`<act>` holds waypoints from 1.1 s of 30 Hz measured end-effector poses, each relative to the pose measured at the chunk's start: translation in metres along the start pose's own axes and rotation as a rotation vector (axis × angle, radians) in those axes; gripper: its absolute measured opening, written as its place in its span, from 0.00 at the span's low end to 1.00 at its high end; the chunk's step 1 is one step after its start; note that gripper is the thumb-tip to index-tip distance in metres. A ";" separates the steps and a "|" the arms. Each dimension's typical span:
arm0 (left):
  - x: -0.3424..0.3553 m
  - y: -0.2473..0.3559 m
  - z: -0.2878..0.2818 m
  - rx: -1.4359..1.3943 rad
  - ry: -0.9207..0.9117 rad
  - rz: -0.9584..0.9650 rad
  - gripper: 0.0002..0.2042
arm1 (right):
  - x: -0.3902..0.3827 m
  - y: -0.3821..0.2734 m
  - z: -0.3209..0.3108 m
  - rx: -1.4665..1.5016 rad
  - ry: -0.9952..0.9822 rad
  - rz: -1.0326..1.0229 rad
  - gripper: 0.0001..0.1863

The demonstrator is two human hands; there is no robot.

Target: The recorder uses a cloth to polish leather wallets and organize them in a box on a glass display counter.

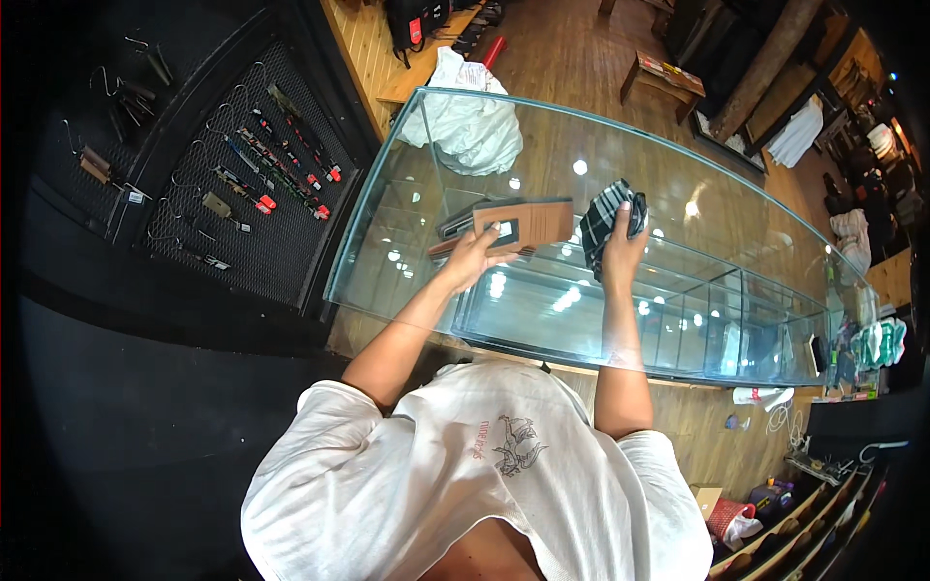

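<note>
Asker: Any writing near your fingers?

Me: A small pale label [505, 229] sits on a dark patch of the brown wallet [548, 222], beside my left thumb. It's too small for me to read. Nearer my chest, my white shirt [407, 465] carries red lettering and a dark line drawing [519, 445].

Asker: And how are the fingers set?

Me: My left fingers [487, 240] are closed on the brown wallet, thumb on top. My right fingers [622, 228] are curled tight around a black-and-white checked cloth [601, 223]; a rounded black thing [636, 215] bulges beside them, and I can't tell what it is.

Asker: Where does the wallet lie?

Me: Under my left thumb, spreading right toward the cloth. Other wallets [455, 225] lie overlapped around those fingers; whether I'm gripping them too, I can't tell.

Asker: Farther out?

Me: Below both sets of fingers is the glass table [717, 198]. Ahead of my left ones is a white bag [475, 140], partly seen through the glass. Well to their left, colourful straps [276, 163] hang on black mesh [291, 257]. Far beyond my right ones stands a low wooden bench [668, 77].
</note>
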State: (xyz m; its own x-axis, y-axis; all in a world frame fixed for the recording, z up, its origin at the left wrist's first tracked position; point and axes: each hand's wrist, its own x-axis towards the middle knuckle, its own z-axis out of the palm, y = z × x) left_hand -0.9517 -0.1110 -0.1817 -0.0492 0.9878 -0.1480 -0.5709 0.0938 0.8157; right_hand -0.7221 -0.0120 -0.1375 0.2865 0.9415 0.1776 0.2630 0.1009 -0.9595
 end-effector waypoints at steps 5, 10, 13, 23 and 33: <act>-0.012 -0.019 0.029 -0.163 -0.179 -0.100 0.21 | -0.070 0.013 0.022 -0.128 -0.509 -0.346 0.36; -0.026 -0.005 0.028 -0.315 -0.323 -0.175 0.23 | -0.066 0.012 -0.019 -0.571 -0.498 -0.715 0.25; -0.015 -0.011 0.043 -0.228 -0.326 -0.176 0.27 | -0.068 0.012 -0.015 -0.353 -0.456 -0.456 0.25; -0.004 -0.027 0.042 -0.132 -0.347 -0.201 0.31 | -0.083 -0.016 -0.018 -0.478 -0.480 -0.726 0.25; -0.003 -0.037 0.058 -0.279 -0.300 -0.153 0.32 | -0.079 -0.002 -0.031 -0.523 -0.497 -0.715 0.27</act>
State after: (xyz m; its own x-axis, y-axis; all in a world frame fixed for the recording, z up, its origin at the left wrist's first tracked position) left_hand -0.8825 -0.1102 -0.1792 0.2698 0.9615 -0.0523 -0.7548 0.2449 0.6085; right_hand -0.7167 -0.0970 -0.1427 -0.4804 0.7548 0.4467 0.6271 0.6516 -0.4267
